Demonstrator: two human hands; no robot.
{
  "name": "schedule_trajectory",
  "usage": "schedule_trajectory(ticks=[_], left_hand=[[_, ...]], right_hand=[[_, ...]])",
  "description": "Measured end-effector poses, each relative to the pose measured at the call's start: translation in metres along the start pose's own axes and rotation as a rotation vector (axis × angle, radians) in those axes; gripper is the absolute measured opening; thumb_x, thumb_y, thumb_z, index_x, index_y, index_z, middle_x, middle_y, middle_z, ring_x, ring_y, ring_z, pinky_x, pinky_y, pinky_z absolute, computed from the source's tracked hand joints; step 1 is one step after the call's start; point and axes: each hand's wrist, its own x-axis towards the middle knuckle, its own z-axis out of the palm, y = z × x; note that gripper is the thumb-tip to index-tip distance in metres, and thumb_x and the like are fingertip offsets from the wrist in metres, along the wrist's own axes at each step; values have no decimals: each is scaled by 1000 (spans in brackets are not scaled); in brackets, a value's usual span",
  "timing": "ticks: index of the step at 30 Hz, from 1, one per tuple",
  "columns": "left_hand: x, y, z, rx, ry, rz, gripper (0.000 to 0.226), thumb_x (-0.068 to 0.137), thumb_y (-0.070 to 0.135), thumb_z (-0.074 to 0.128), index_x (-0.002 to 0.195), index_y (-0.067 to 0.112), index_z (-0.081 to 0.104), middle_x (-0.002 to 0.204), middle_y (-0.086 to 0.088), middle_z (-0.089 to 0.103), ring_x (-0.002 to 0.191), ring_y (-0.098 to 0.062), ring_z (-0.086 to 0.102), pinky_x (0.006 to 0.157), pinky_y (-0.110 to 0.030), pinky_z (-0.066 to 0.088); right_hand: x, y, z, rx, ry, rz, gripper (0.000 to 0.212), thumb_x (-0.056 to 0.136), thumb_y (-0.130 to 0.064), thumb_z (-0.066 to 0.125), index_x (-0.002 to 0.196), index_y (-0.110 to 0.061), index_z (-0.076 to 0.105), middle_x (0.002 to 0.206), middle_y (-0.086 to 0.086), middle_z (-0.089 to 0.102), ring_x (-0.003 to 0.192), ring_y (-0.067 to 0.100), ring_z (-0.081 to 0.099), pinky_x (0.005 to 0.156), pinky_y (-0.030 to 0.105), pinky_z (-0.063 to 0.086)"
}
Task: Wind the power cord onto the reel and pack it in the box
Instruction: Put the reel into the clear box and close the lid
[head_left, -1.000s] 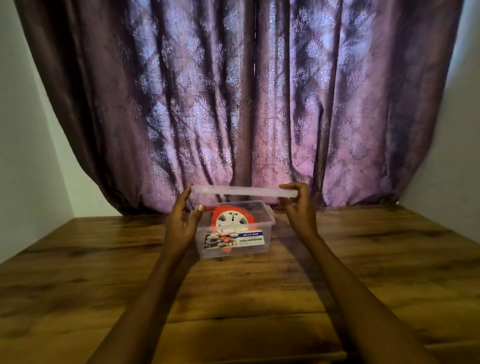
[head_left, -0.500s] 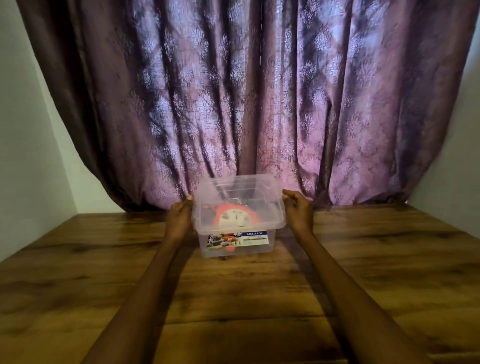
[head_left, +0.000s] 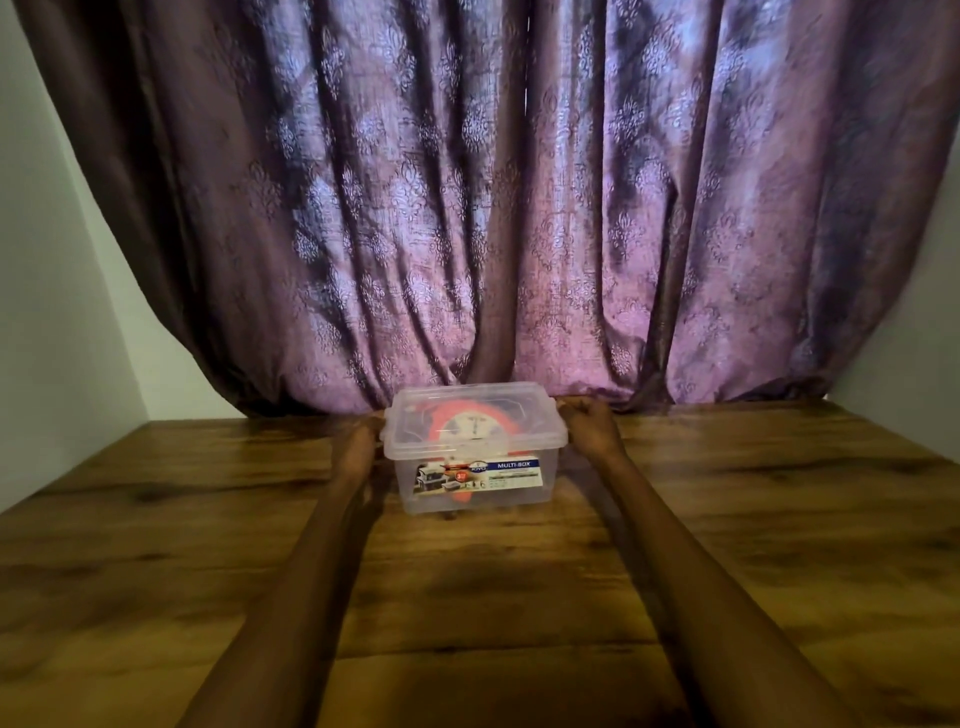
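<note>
A clear plastic box (head_left: 524, 493) with a "MULTI-BOX" label stands on the wooden table (head_left: 467, 597) near the far edge. Its clear lid (head_left: 415, 415) lies flat on top of it. Through the plastic I see the orange cord reel (head_left: 452, 421) with a white hub standing inside. My left hand (head_left: 358, 447) presses against the lid's left end. My right hand (head_left: 592, 423) grips the lid's right end with curled fingers. The cord itself is hard to make out through the lid.
A purple patterned curtain (head_left: 519, 208) hangs right behind the box and touches the table's far edge. White walls (head_left: 57, 291) close in on both sides. The wooden tabletop stretches wide between me and the box.
The lid was held level above the box, then tipped down over it, and now sits flat on the rim with both hands at its ends. The view has also tilted up.
</note>
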Motion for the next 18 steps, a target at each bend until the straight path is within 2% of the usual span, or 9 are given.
schedule_trajectory(ticks=[2,4,5,7,9,11,15,16,18], left_hand=[[5,2,2,10,22,4,19,70,24,67,84,12,74,82,-12,75,63,-27,69,62,-40,55],[9,2,5,8,2,1,18,73,22,68,85,10,73,85,-14,75,68,-30,71,70,-48,57],[10,1,6,7,-15,-9,20,73,20,69,88,8,73,85,-14,76,71,-32,71,71,-49,58],[14,-3,6,14,-30,-25,12,77,15,69,83,5,72,74,-11,75,70,-33,70,62,-41,61],[21,-4,6,14,-62,-57,12,83,12,65,76,6,72,68,-8,73,67,-31,68,59,-36,60],[28,-2,6,11,-102,-62,14,89,15,60,83,10,72,72,-6,75,74,-28,68,69,-38,59],[40,0,4,41,-122,-29,12,95,18,52,94,19,63,68,6,75,74,-17,70,61,-30,56],[42,-1,4,31,-124,-29,12,95,20,52,96,18,63,72,5,76,77,-18,70,65,-31,57],[42,-5,2,9,-137,-47,19,94,23,54,106,15,65,94,-4,74,89,-24,66,83,-41,57]], right_hand=[[3,-3,-1,-9,-24,24,23,92,-12,55,100,-4,76,94,12,74,79,25,66,68,31,53],[6,-10,0,-13,-49,47,21,93,-10,53,91,-1,72,81,10,66,60,14,56,45,18,40],[6,-13,0,9,-58,64,17,93,-9,53,84,-6,67,74,10,61,53,11,52,39,15,35],[6,-16,0,76,-74,86,16,95,-9,55,79,-11,58,63,7,54,36,4,48,32,10,29],[6,-14,1,108,-101,126,22,95,-12,57,73,-12,59,52,2,54,28,1,43,30,9,27],[7,-11,1,154,-125,189,29,93,-13,58,64,-14,60,44,-2,54,29,6,44,32,12,28],[16,-9,4,255,-156,296,18,88,-9,60,72,-7,68,62,8,60,47,18,52,46,24,40],[18,-8,6,262,-154,311,21,90,-7,59,70,-4,66,62,10,59,46,17,54,47,25,42],[22,-1,10,283,-144,321,31,92,-7,56,62,-3,58,57,10,51,35,12,48,42,23,38]])
